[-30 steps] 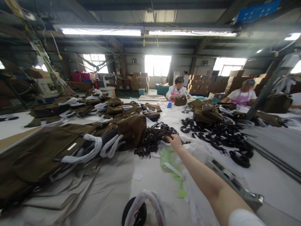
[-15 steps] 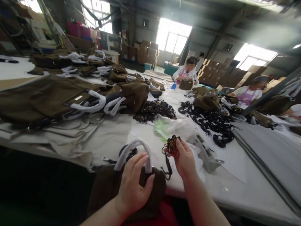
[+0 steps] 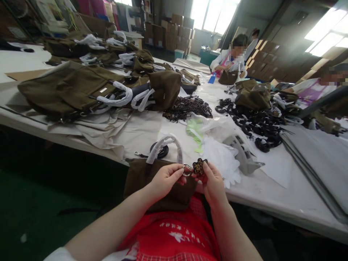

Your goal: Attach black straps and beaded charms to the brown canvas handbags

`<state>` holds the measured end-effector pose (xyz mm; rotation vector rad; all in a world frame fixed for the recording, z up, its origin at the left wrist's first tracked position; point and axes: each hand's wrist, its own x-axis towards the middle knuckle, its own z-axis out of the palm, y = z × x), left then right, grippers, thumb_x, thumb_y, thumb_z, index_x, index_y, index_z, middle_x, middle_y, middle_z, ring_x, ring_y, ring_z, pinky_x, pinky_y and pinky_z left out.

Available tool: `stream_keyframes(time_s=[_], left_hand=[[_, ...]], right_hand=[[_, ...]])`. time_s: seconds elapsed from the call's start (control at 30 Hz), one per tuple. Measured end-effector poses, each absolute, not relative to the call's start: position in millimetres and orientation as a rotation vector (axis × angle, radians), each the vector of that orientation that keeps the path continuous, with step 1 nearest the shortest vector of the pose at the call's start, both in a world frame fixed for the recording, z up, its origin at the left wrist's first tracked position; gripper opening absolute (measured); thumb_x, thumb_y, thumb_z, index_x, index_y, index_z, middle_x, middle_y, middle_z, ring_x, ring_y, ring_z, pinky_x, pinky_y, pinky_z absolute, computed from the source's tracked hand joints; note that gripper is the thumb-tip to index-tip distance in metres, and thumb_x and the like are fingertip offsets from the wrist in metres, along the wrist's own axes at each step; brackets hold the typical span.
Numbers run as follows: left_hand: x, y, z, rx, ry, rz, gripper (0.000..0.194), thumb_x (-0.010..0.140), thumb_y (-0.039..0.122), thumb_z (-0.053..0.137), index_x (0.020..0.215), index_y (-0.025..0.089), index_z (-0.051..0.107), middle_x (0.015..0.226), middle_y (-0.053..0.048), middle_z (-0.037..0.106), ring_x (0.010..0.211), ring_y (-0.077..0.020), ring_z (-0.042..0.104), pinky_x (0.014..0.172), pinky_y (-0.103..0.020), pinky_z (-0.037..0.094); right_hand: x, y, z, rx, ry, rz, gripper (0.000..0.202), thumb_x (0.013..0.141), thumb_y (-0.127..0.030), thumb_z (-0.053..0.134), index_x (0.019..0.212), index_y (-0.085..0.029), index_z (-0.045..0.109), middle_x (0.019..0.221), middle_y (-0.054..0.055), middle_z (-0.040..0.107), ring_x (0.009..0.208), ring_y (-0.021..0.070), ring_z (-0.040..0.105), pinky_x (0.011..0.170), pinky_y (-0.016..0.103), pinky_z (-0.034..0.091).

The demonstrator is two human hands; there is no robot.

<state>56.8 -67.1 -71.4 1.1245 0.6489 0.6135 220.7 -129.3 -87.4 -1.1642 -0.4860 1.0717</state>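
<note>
Between finger and thumb, my left hand (image 3: 169, 180) pinches a metal ring (image 3: 187, 170). The ring is joined to a leopard-patterned, flower-shaped charm (image 3: 199, 166), which my right hand (image 3: 212, 181) grips by its right edge. Below and behind my left hand is an olive-brown handbag (image 3: 138, 177) at the table edge, its handle (image 3: 168, 139) wrapped in white covering. A coiled black strap (image 3: 162, 150) with a metal clip lies behind the handle. The cord that hung from the charm is hidden by my hands.
Olive bags (image 3: 89, 87) lie piled at the left, beside a heap of patterned charms (image 3: 189, 108). Black coiled straps (image 3: 255, 123) and a grey-white tool (image 3: 243, 156) are at the right. People sit at the far side of the table (image 3: 272, 195).
My left hand has moved from above the bag's handle to the ring and closed on it. My right hand still holds the charm. The view has tilted down, showing a red apron.
</note>
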Motion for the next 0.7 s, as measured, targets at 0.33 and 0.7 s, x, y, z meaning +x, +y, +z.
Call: stream_keyframes(time_s=[0.33, 0.7], left_hand=[[40.3, -75.0, -73.2, 1.151, 0.683, 0.579, 0.04, 0.082, 0.04, 0.065, 0.108, 0.01, 0.064, 0.077, -0.004, 0.066, 0.07, -0.0123, 0.062, 0.071, -0.027, 0.053], [38.0, -76.1, -79.8, 1.14, 0.729, 0.754, 0.03, 0.083, 0.038, 0.066, 0.099, 0.013, 0.059, 0.081, -0.004, 0.069, 0.077, -0.0156, 0.068, 0.077, -0.031, 0.056]], right_hand=[[221.7, -136.0, -100.5, -1.322, -0.659, 0.988, 0.032, 0.079, -0.048, 0.07, 0.08, -0.016, 0.068, 0.068, 0.001, 0.069, 0.052, 0.0115, 0.06, 0.047, 0.022, 0.048], [215.4, -152.6, -86.9, -1.346, -0.794, 1.037, 0.026, 0.081, -0.044, 0.069, 0.074, -0.019, 0.066, 0.065, 0.001, 0.065, 0.055, 0.0137, 0.057, 0.054, 0.026, 0.049]])
